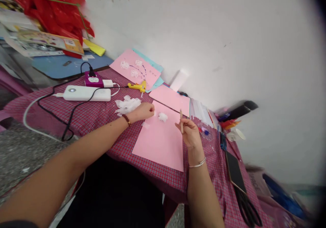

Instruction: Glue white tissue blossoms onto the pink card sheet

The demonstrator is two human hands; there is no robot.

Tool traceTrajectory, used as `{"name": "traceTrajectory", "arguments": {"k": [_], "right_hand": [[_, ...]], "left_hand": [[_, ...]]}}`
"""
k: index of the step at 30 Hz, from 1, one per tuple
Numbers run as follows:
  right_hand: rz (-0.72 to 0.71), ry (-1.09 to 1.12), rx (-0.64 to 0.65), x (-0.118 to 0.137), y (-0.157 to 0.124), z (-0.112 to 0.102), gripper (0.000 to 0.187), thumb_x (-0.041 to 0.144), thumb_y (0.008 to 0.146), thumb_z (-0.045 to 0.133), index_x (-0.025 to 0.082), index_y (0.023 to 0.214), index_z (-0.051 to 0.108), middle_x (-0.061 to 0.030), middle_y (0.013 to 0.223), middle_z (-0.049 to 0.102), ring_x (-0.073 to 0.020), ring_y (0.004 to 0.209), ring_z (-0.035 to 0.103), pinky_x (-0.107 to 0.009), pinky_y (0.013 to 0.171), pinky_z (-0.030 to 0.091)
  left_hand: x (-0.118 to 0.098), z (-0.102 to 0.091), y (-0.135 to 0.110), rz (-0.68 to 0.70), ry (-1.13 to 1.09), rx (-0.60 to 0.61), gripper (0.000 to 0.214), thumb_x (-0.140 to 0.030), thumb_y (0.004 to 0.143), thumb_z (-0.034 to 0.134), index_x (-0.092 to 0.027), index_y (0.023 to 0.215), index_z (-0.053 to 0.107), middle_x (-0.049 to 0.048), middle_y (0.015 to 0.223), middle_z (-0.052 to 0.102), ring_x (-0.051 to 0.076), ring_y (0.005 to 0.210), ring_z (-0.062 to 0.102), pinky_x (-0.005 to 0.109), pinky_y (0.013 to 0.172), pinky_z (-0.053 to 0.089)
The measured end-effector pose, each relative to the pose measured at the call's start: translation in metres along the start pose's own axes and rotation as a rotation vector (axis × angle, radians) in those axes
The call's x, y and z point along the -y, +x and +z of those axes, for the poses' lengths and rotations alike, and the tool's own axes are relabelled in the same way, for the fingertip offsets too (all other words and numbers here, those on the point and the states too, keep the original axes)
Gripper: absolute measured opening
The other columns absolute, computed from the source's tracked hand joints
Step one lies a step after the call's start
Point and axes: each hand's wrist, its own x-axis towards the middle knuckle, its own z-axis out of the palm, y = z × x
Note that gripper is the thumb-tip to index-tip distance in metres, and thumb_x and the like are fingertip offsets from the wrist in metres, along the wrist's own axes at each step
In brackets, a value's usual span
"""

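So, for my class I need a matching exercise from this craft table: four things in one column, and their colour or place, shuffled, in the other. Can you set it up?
Things
1. glue gun
2. power strip
3. thin stick
4. white tuft

Descriptions
A. held in the right hand
B. on the pink sheet, beside the left hand
C. yellow, lying on the checked cloth
D. white, next to the purple socket

Pairs: 1-C, 2-D, 3-A, 4-B

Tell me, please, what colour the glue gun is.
The glue gun is yellow; head view.
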Motion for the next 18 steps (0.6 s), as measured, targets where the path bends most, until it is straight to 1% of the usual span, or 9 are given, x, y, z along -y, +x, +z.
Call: {"name": "traceTrajectory", "arguments": {"k": [3,6,8,10,12,14,15,17,18], "right_hand": [[-0.094,0.221,-0.06,0.004,-0.001,0.01,0.019,0.03,0.067,0.063,0.024,0.084,0.057,0.0014,0.076,0.059,-0.0142,0.07,0.058,-0.039,0.081,0.052],[-0.126,0.207,-0.125,0.006,-0.002,0.023,0.022,0.031,0.068,0.069,0.022,0.08,0.053,0.0028,0.073,0.055,-0.0133,0.067,0.055,-0.034,0.074,0.051],[-0.151,0.146,-0.182,0.006,-0.005,0.03,0.018,0.033,0.075,0.064,0.022,0.08,0.051,0.0032,0.071,0.053,-0.0128,0.064,0.055,-0.031,0.069,0.049],[-0.181,0.051,-0.219,0.007,-0.008,0.033,0.016,0.037,0.084,0.054,0.02,0.082,0.054,0.0023,0.069,0.054,-0.0134,0.062,0.056,-0.03,0.066,0.048],[-0.2,-0.035,-0.218,0.01,-0.012,0.032,0.025,0.039,0.09,0.045,0.018,0.087,0.059,-0.0004,0.07,0.058,-0.0147,0.062,0.057,-0.031,0.064,0.048],[-0.214,-0.064,-0.204,0.014,-0.013,0.026,0.032,0.041,0.091,0.04,0.017,0.09,0.062,-0.0036,0.077,0.061,-0.0158,0.065,0.059,-0.031,0.062,0.049],[-0.227,-0.069,-0.204,0.017,-0.011,0.023,0.033,0.041,0.092,0.04,0.017,0.087,0.062,-0.005,0.081,0.062,-0.0165,0.069,0.06,-0.031,0.063,0.05],[-0.255,-0.089,-0.195,0.024,0.001,0.019,0.032,0.041,0.091,0.041,0.018,0.081,0.061,-0.0067,0.089,0.061,-0.018,0.08,0.061,-0.031,0.068,0.05],[-0.257,-0.117,-0.171,0.028,0.01,0.02,0.031,0.04,0.091,0.04,0.019,0.082,0.061,-0.0064,0.089,0.061,-0.018,0.081,0.061,-0.031,0.067,0.05]], "left_hand": [[0.001,0.001,0.0,-0.015,0.023,0.02,0.014,-0.014,0.068,0.047,-0.013,0.066,0.061,0.0036,0.065,0.06,0.013,0.061,0.049,0.024,0.057,0.03],[0.001,0.001,0.0,-0.018,0.036,0.035,0.013,-0.014,0.068,0.048,-0.014,0.066,0.06,0.0039,0.066,0.061,0.013,0.061,0.05,0.024,0.058,0.031],[0.0,0.002,-0.001,-0.02,0.049,0.037,0.013,-0.013,0.069,0.048,-0.014,0.067,0.06,0.0043,0.068,0.062,0.014,0.063,0.051,0.025,0.059,0.032],[-0.001,0.001,-0.002,-0.026,0.066,0.033,0.013,-0.013,0.07,0.047,-0.014,0.069,0.06,0.0051,0.069,0.062,0.015,0.065,0.052,0.026,0.061,0.033],[-0.003,0.001,-0.003,-0.04,0.086,0.028,0.013,-0.013,0.072,0.047,-0.015,0.07,0.06,0.0065,0.071,0.063,0.017,0.068,0.054,0.027,0.064,0.036],[-0.007,0.0,-0.003,-0.054,0.104,0.033,0.012,-0.012,0.073,0.049,-0.015,0.071,0.06,0.0083,0.073,0.063,0.02,0.074,0.056,0.029,0.069,0.038],[-0.009,0.001,-0.003,-0.057,0.114,0.041,0.012,-0.012,0.072,0.05,-0.016,0.072,0.061,0.0093,0.075,0.064,0.022,0.077,0.058,0.03,0.072,0.039],[-0.015,0.003,-0.003,-0.048,0.103,0.078,0.011,-0.009,0.071,0.053,-0.016,0.072,0.061,0.0115,0.078,0.065,0.026,0.084,0.059,0.035,0.078,0.04],[-0.018,0.005,-0.004,-0.037,0.07,0.107,0.011,-0.007,0.07,0.054,-0.015,0.071,0.061,0.0129,0.079,0.065,0.029,0.087,0.06,0.038,0.08,0.04]]}}
